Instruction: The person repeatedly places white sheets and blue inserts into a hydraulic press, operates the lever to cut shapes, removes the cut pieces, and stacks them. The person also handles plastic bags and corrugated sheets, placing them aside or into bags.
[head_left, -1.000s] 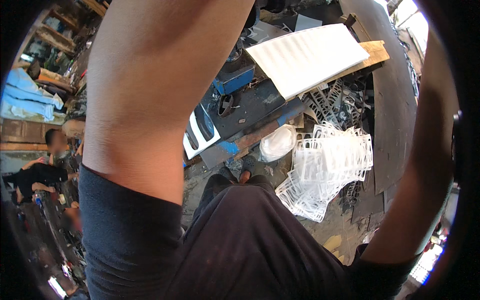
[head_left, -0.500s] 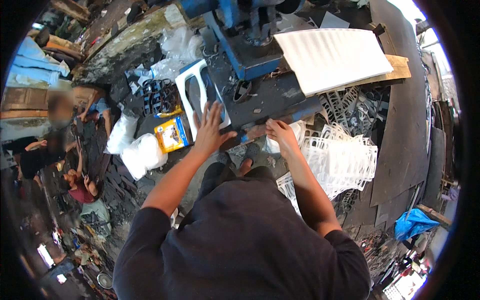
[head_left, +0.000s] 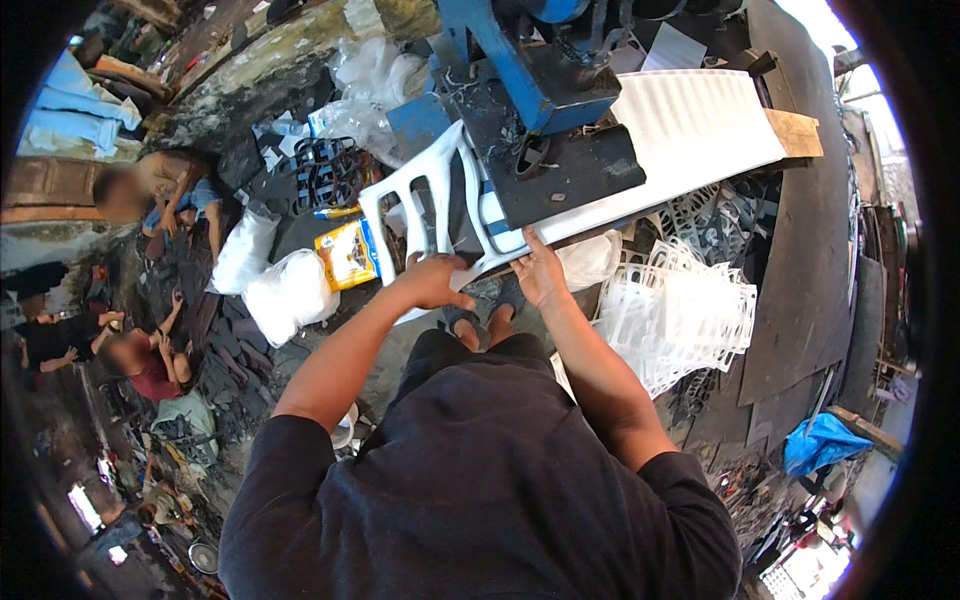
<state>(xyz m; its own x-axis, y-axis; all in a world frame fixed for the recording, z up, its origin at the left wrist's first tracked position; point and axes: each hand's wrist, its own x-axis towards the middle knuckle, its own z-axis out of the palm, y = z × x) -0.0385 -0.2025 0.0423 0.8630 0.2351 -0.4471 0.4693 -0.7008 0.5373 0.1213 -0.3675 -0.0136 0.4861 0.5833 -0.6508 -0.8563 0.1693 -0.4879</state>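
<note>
A long white ribbed foam-like sheet (head_left: 690, 110) runs leftward beneath a dark flat board (head_left: 575, 185) under the blue press machine (head_left: 570, 95). Its left end is a frame of curved strips (head_left: 430, 165) around large cut-out openings. At the near edge of that cut-out end, my left hand (head_left: 432, 282) is closed on the sheet, fingers over it and thumb toward me. My right hand (head_left: 541, 272) grips the same near edge farther right, just in front of the dark board. A small dark loop, perhaps a cutting die (head_left: 532, 155), rests on the board.
White cut-out sheets (head_left: 675, 320) are piled at right. On the left lie stuffed white plastic bags (head_left: 290, 305), a yellow packet (head_left: 347, 255) and dark strapped pieces (head_left: 328, 172). Clear plastic (head_left: 370, 90) lies behind. Several people sit farther left. A blue plastic sheet (head_left: 822, 445) lies far right.
The blue press part and dark board have shifted right, over the white sheet. The sheet's cut-out end now reaches nearer me. My left hand has come down from spread fingers to grip its edge.
</note>
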